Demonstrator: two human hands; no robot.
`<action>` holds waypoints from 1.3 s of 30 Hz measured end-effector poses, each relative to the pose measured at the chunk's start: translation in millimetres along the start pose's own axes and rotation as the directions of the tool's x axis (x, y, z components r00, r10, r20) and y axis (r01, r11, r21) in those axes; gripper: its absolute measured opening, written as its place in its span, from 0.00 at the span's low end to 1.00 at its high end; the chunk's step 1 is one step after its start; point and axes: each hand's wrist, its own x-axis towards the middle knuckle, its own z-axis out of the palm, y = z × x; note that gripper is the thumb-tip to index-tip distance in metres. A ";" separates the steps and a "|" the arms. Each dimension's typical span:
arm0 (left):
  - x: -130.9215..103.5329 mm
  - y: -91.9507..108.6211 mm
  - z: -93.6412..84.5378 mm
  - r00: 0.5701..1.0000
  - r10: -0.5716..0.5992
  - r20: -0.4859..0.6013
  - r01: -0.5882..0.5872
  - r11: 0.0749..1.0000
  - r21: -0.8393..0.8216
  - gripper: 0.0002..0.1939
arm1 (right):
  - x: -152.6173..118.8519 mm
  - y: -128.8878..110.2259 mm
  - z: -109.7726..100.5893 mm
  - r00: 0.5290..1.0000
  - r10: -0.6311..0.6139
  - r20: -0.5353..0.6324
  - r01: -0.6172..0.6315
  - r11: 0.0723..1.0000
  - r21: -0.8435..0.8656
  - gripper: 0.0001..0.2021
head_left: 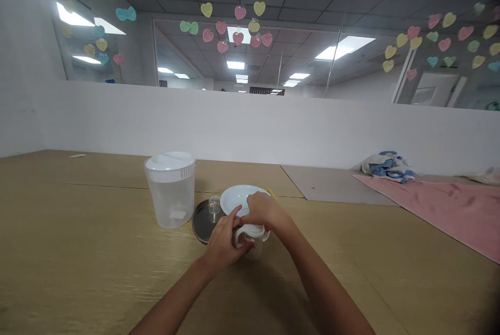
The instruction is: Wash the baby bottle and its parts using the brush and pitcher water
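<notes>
A small two-handled cup (255, 248) with a clear body and a white top stands in front of me on the table. My left hand (224, 241) wraps around its left side and handle, thumb across the front. Curled over the top of the cup is my right hand (262, 209), its fingers closed and meeting the left fingertips; whatever they pinch is hidden. Just behind lies a pale round plate (234, 195), partly covered by the right hand. Left of the cup, a small clear cup (214, 206) stands on a dark round tray (201, 225).
A clear bucket with a white lid (171, 189) stands left of the tray. Behind my right hand, a yellow tip (271, 193) shows. Farther right are a grey mat (332, 184), a pink cloth (441, 210) and a crumpled blue-and-white cloth (388, 166). A white wall (234, 126) bounds the table.
</notes>
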 end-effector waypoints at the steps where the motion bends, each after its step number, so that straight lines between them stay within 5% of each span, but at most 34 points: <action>1: 0.3 -1.4 -2.2 1.000 0.028 0.008 -0.028 0.999 -0.017 0.44 | -0.1 0.2 0.4 1.000 0.004 0.007 -0.004 1.000 0.022 0.20; 4: 1.9 -10.4 -9.6 0.995 0.086 -0.060 -0.092 0.989 -0.119 0.37 | -0.7 3.6 1.1 0.999 0.012 0.041 -0.016 0.994 0.105 0.24; 9: 9.9 -43.9 -19.8 0.920 -0.196 -0.340 0.156 0.978 -0.142 0.23 | -6.0 26.8 -7.0 0.988 -0.017 0.154 -0.054 0.896 0.442 0.34; 13: 13.1 -69.8 -22.8 0.952 -0.191 -0.240 0.229 0.962 0.145 0.22 | -12.2 51.6 -9.6 0.998 0.059 0.002 -0.049 0.812 0.581 0.33; 17: 11.5 -76.6 -22.0 0.984 -0.162 -0.075 0.178 0.929 0.326 0.23 | -11.7 67.6 16.8 0.965 0.184 -0.184 -0.039 0.802 0.595 0.28; 22: 12.5 -70.1 -23.7 0.987 -0.121 -0.107 0.156 0.889 0.430 0.20 | -5.4 69.9 63.4 0.882 0.333 -0.334 -0.104 0.828 0.551 0.27; 28: 10.3 -72.8 -21.4 0.965 -0.224 -0.135 0.259 0.898 0.355 0.16 | -9.4 52.4 77.8 0.770 0.416 -0.484 -0.060 0.802 0.594 0.26; 31: 10.4 -73.5 -23.4 0.927 -0.339 -0.162 0.370 0.900 0.232 0.13 | -12.1 44.1 83.7 0.686 0.408 -0.602 0.053 0.798 0.601 0.23; 33: 12.6 -67.4 -28.2 0.897 -0.332 -0.290 0.388 0.908 0.159 0.14 | -12.7 40.8 90.6 0.589 0.365 -0.721 0.184 0.808 0.559 0.19; 36: 15.9 -47.1 -36.2 0.827 -0.184 -0.532 0.272 0.958 0.092 0.21 | -13.6 37.8 100.4 0.407 0.220 -0.887 0.410 0.823 0.392 0.14; 39: 13.6 -25.3 -36.1 0.787 0.019 -0.616 0.051 0.994 0.095 0.20 | -17.5 32.6 103.4 0.219 0.011 -0.976 0.559 0.818 0.134 0.19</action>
